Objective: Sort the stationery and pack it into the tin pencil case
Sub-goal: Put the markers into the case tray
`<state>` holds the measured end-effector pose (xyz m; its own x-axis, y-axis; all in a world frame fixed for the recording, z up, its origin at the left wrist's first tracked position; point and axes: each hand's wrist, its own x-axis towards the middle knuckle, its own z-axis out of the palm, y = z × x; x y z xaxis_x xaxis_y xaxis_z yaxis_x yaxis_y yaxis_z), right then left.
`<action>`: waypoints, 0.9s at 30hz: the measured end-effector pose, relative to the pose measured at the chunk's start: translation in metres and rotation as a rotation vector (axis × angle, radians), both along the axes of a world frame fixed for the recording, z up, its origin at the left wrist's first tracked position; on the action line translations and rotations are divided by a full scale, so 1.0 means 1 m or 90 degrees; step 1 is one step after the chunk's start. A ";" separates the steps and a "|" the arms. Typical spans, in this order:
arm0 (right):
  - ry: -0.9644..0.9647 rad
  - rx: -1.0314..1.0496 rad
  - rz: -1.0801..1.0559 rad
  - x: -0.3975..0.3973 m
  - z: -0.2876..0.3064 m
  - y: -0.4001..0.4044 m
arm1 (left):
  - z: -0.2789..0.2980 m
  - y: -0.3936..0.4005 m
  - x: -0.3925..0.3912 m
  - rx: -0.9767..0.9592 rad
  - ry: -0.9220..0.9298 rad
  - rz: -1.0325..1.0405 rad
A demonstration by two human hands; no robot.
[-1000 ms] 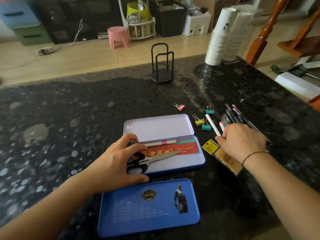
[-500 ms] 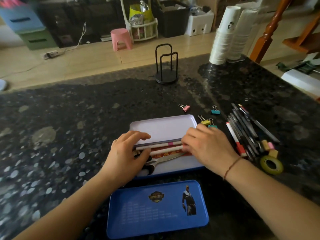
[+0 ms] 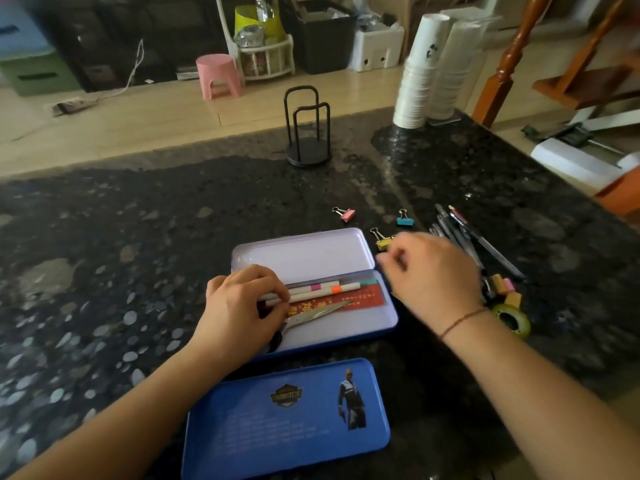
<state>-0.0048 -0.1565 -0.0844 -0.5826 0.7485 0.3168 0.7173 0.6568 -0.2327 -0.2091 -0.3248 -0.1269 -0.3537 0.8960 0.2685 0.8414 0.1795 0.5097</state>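
With the left hand (image 3: 242, 306) pressing the white pens (image 3: 322, 292) flat in the open blue tin pencil case (image 3: 388, 323), the right hand's (image 3: 429, 275) loosely curled, empty grip should take the dark pens (image 3: 485, 240) next.

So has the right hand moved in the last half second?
Yes. The right hand was lying over the pens inside the open tin case; it has drawn back to the right, off the case, toward the yellow binder clip.

Scissors (image 3: 311, 315): handles hidden under left hand (image 3: 239, 306). Pens (image 3: 464, 233): near ends covered by blurred right hand (image 3: 429, 275).
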 end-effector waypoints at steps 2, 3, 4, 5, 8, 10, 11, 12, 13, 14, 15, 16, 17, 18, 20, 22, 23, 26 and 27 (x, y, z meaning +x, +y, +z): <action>-0.140 -0.038 -0.180 0.022 0.005 0.017 | 0.000 0.000 0.000 0.009 -0.012 -0.018; -0.190 -0.062 -0.238 0.030 0.005 0.022 | 0.000 0.001 0.001 0.009 -0.019 -0.021; -0.222 -0.075 -0.272 0.036 0.002 0.025 | 0.000 0.001 0.003 0.007 -0.021 -0.020; -0.238 -0.085 -0.282 0.040 -0.001 0.025 | 0.001 0.001 0.004 0.004 -0.020 -0.015; -0.235 -0.092 -0.253 0.044 -0.006 0.020 | 0.003 0.000 0.006 -0.002 -0.020 -0.013; -0.238 -0.079 -0.228 0.044 -0.005 0.018 | 0.003 -0.001 0.005 -0.008 -0.024 -0.024; -0.244 -0.083 -0.225 0.044 -0.004 0.017 | 0.003 -0.002 0.005 -0.012 -0.023 -0.032; -0.247 -0.094 -0.228 0.043 -0.004 0.016 | 0.003 -0.002 0.004 -0.018 -0.020 -0.039; -0.247 -0.112 -0.232 0.043 -0.005 0.017 | 0.004 -0.003 0.004 -0.023 -0.017 -0.046; -0.243 -0.134 -0.236 0.044 -0.005 0.018 | 0.004 -0.003 0.004 -0.026 -0.014 -0.049; -0.228 -0.161 -0.239 0.044 -0.004 0.020 | 0.004 -0.003 0.004 -0.026 -0.011 -0.050; -0.202 -0.190 -0.242 0.045 -0.002 0.022 | 0.004 -0.003 0.004 -0.027 -0.009 -0.049; -0.164 -0.213 -0.238 0.046 -0.001 0.024 | 0.004 -0.003 0.004 -0.028 -0.009 -0.048; -0.116 -0.221 -0.226 0.046 0.002 0.024 | 0.004 -0.003 0.004 -0.029 -0.010 -0.047; -0.022 -0.171 -0.141 0.042 0.006 0.021 | 0.004 -0.003 0.004 -0.031 -0.011 -0.047; 0.005 -0.056 0.039 0.032 0.011 0.011 | 0.005 -0.004 0.004 -0.026 -0.018 -0.044; -0.012 -0.014 0.133 0.024 0.014 0.004 | 0.005 -0.004 0.004 -0.022 -0.024 -0.044; -0.090 0.059 0.289 0.003 0.012 -0.016 | 0.007 -0.004 0.004 -0.015 -0.050 -0.029; -0.104 0.081 0.312 -0.003 0.008 -0.019 | 0.007 -0.004 0.004 -0.017 -0.060 -0.024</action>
